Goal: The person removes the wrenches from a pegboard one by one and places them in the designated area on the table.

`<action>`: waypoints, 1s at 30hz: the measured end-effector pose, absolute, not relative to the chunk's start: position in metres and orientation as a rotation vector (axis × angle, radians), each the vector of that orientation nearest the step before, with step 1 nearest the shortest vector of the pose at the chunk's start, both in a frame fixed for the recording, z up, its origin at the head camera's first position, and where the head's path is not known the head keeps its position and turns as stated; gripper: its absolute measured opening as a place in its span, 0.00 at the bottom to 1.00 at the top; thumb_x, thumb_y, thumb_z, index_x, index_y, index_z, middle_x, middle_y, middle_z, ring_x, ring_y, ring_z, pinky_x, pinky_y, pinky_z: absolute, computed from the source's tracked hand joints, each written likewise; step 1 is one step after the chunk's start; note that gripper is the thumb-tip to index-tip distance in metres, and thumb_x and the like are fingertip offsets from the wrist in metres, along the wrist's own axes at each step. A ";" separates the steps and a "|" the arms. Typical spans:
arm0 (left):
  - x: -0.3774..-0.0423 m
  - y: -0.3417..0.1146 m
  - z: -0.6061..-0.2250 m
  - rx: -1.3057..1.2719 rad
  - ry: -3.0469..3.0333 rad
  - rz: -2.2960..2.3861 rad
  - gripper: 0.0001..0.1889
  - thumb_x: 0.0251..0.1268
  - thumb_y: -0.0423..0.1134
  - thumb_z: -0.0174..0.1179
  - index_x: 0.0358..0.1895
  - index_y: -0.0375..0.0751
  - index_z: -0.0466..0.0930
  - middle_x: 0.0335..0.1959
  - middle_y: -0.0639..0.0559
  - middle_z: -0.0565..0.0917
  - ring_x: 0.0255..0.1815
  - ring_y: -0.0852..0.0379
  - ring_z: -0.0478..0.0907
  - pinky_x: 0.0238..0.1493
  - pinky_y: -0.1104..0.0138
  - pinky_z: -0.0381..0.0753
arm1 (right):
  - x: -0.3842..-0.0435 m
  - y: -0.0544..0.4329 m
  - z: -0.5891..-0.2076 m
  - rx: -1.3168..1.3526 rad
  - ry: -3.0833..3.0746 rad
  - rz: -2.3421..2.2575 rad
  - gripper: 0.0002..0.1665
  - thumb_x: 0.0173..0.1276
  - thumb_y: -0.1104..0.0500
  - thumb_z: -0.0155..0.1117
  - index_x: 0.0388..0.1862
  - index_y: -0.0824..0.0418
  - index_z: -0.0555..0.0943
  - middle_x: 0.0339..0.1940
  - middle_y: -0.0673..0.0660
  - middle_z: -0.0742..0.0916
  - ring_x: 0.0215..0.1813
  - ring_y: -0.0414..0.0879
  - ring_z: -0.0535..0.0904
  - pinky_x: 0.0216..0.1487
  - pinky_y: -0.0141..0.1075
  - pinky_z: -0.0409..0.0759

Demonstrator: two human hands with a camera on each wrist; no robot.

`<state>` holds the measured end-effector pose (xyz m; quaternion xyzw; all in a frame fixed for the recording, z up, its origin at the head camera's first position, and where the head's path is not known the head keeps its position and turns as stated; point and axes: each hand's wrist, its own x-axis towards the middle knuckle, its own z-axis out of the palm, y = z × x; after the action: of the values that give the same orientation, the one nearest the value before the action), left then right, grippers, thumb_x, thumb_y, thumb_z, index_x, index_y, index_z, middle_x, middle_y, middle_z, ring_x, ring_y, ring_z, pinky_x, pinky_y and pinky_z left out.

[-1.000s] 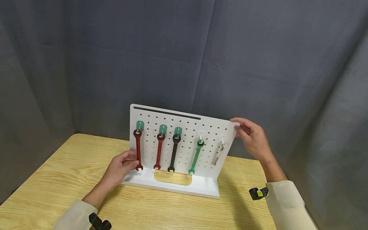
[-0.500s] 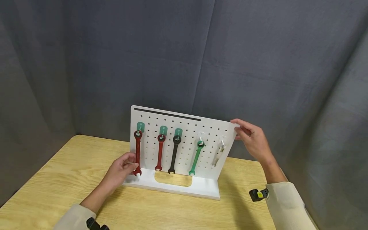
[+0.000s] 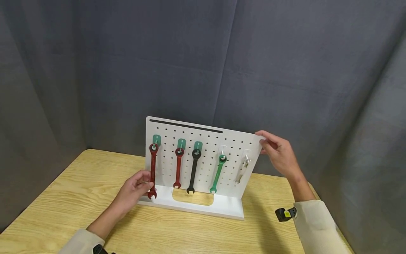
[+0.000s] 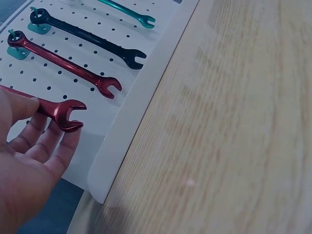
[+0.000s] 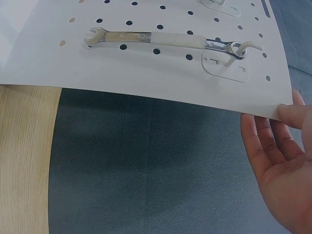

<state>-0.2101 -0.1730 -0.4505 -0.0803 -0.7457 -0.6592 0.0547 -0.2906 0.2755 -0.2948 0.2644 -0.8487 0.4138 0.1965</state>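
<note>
A white pegboard stand (image 3: 203, 169) rises from the table with several combination wrenches hanging on its hooks. At its left end, my left hand (image 3: 134, 190) pinches the lower shank of a red wrench (image 3: 153, 165) between thumb and fingers; in the left wrist view its open jaw end (image 4: 66, 114) sticks out past the fingertips. The wrench's ring end still sits at the hook. My right hand (image 3: 280, 155) grips the board's upper right corner, thumb in front and fingers behind. Nearest to it hangs a small silver wrench (image 5: 165, 40) with a pale sleeve around its shank.
Another red wrench (image 3: 178, 169), a black wrench (image 3: 193, 173) and a green wrench (image 3: 217, 174) hang between the hands. The stand's white base (image 3: 226, 208) rests on the wooden table (image 3: 177, 233). A grey curtain (image 3: 203, 63) closes off the back.
My left hand has taken the lower end of the leftmost red wrench and swung it outward and down, toward me. The board has shifted very slightly right in view; my right hand keeps its grip.
</note>
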 end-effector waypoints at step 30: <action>-0.187 -0.176 -0.438 -0.477 -2.084 -2.139 0.17 0.76 0.27 0.56 0.62 0.22 0.69 0.44 0.39 0.78 0.39 0.58 0.83 0.37 0.64 0.85 | -0.292 0.273 -0.297 0.684 -2.388 1.124 0.18 0.80 0.66 0.58 0.64 0.61 0.81 0.49 0.62 0.87 0.46 0.48 0.84 0.45 0.31 0.85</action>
<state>-0.1874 -0.1760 -0.4381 -0.1576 -0.6879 -0.7060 0.0587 -0.2918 0.2730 -0.2968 0.2454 -0.8571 0.4035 0.2061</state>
